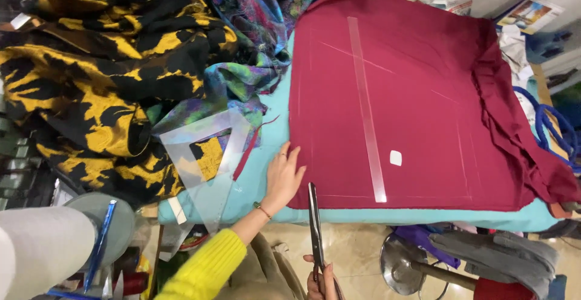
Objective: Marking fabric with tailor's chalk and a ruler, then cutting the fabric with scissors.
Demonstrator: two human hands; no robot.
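- Your left hand point(283, 176) lies flat and spread, fingers apart, pressing the near left corner of the dark red fabric point(417, 106) onto the tabletop point(266, 173); it grips nothing.
- Your right hand point(322, 282) shows only partly at the near edge of the view, closed around the handles of the scissors point(315, 227).
- The scissor blades point away from you, with the tip at the near hem of the red fabric, just right of your left wrist.
- The red fabric lies spread over the pale blue tabletop, with its right side bunched in folds.
- A long clear ruler point(367, 112) lies on the fabric, running from far to near, with a small white piece of chalk point(396, 158) just right of its near end.
- A clear triangular ruler point(206, 161) rests left of your left hand, partly on the black-and-yellow fabric point(91, 76).
- At the far right, a printed leaflet point(529, 14), rectangular and multicoloured, lies beyond the red fabric; its print is too small to make out.
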